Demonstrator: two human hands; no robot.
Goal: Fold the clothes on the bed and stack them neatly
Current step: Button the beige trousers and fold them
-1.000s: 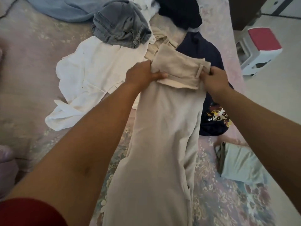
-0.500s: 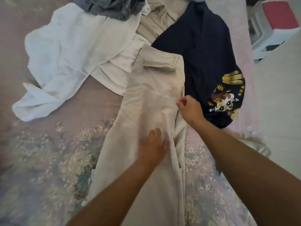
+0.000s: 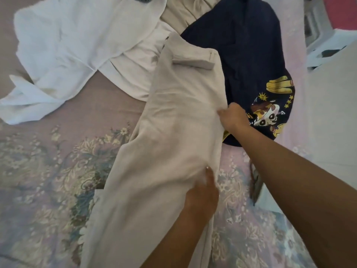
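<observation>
Four garments showed clearly on the bed [image 3: 38, 190], with scraps of two more at the top edge. At the upper left of the frame lay one white garment [image 3: 63, 45], crumpled and spread, its lower edge trailing toward the left border. Just right of it, one cream piece [image 3: 133, 74] was partly tucked under the beige trousers [image 3: 173, 132], which ran from upper centre down to the bottom edge, waistband at the top, one leg laid over the other. The left hand [image 3: 202, 192] pressed flat on the trousers low in the frame, fingers straight and holding nothing. The right hand [image 3: 233, 117], right of centre, pinched the trousers' right edge, fingers curled round the cloth. Behind that hand lay one navy shirt [image 3: 241, 55] with a cartoon print, touching the trousers along their right side. At the far right, one white stool [image 3: 328, 35] with a red top stood on the floor beside the bed.

Risks, as I judged them: the trousers overlapped the cream piece and touched the navy shirt, so pulling or folding them could drag either neighbour along. The pinched edge already showed creases; a fold made before smoothing would probably lock them in. Nothing folded was plainly visible, so most of the task seemed to remain.
</observation>
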